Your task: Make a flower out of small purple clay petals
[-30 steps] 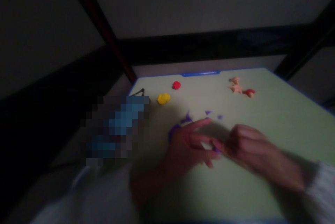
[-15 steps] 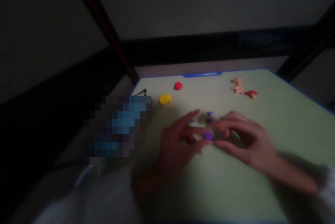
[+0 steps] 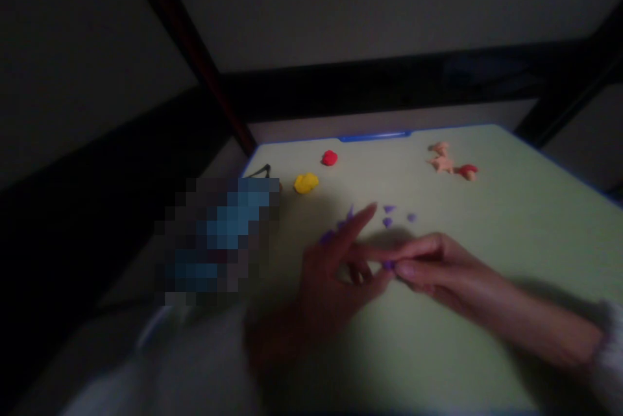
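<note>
Between my two hands, low over the board, is a small purple lump that looks like modelling clay [image 3: 388, 265]. My left hand [image 3: 335, 280] pinches it with thumb and fingertips, its index finger raised. From the right, my right hand [image 3: 442, 267] closes thumb and fingers on the same lump, hiding most of it. Just beyond my fingers lie several small purple pieces: a flat pointed one [image 3: 389, 209], a cone-like one [image 3: 387, 222] and a rounded one [image 3: 411, 217]. More purple bits [image 3: 328, 237] show behind my left hand, partly covered by it.
A yellow clay lump [image 3: 305, 183] and a red one [image 3: 329, 158] lie at the back left of the pale, blue-edged board [image 3: 487, 208]. Peach and red shaped pieces [image 3: 442, 164] sit at the back right. A blurred-out blue object [image 3: 233, 221] is by the left edge.
My right hand has moved left and closed on the purple lump, its fingers now meeting those of my left hand. More of the loose purple pieces have come into sight.
</note>
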